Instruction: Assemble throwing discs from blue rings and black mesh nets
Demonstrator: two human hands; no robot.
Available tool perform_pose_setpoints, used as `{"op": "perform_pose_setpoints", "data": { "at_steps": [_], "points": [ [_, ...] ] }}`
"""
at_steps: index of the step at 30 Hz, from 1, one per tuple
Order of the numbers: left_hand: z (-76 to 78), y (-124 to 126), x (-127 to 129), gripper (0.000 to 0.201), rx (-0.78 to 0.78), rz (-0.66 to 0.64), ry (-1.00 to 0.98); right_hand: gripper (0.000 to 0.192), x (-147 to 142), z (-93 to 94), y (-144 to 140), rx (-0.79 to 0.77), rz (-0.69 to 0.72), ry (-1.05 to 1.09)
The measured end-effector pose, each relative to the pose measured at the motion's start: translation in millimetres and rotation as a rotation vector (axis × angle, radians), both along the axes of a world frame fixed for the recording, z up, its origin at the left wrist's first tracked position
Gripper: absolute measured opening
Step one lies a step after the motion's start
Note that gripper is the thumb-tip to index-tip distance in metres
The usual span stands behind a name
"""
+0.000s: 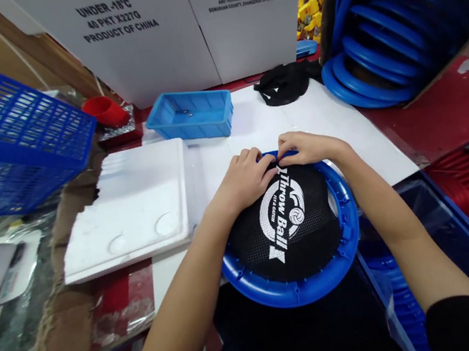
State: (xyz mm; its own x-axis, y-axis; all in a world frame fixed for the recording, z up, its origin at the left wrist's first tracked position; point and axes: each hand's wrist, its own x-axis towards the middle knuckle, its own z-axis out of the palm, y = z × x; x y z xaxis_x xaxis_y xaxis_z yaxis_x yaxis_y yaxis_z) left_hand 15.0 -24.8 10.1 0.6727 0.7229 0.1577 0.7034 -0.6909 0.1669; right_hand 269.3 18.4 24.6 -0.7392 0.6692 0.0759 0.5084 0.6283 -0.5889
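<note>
- My left hand (pixel 247 178) and right hand (pixel 307 147) pinch the black mesh (pixel 286 224) at the far edge of the blue ring (pixel 300 290); both grips are narrow, holding mesh.
- The ring lies on the tabletop (pixel 342 114) before me, beside a white foam tray (pixel 132 211).

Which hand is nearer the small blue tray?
Left. The left hand lies below the small blue tray, on the black mesh; the right hand is farther right.

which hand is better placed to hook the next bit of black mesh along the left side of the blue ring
Left, probably. The left hand rests on the black mesh at the far rim of the blue ring, on its left side. The right hand would have to cross over.
</note>
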Motion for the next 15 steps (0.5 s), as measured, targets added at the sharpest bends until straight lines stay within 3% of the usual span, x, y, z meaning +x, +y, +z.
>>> {"op": "perform_pose_setpoints", "data": {
  "at_steps": [4, 8, 11, 15],
  "points": [
    [-1.9, -2, -5, 0.038, 0.052, 0.015, -0.033, 0.020, 3, 0.9, 0, 0.011, -0.002, -0.008],
    [4.3, -1, -13, 0.036, -0.015, 0.044, -0.371, 0.026, 0, 4.4, -6, 0.101, -0.030, 0.227],
    [15.5, -1, -16, 0.044, -0.261, 0.058, -0.803, 0.037, -9, 4.1, -12, 0.450, -0.096, 0.254],
    [25.4, -1, -21, 0.048, -0.629, 0.049, -1.177, 0.054, -20, -0.8, -16, 0.888, -0.060, -0.024]
  ]
}}
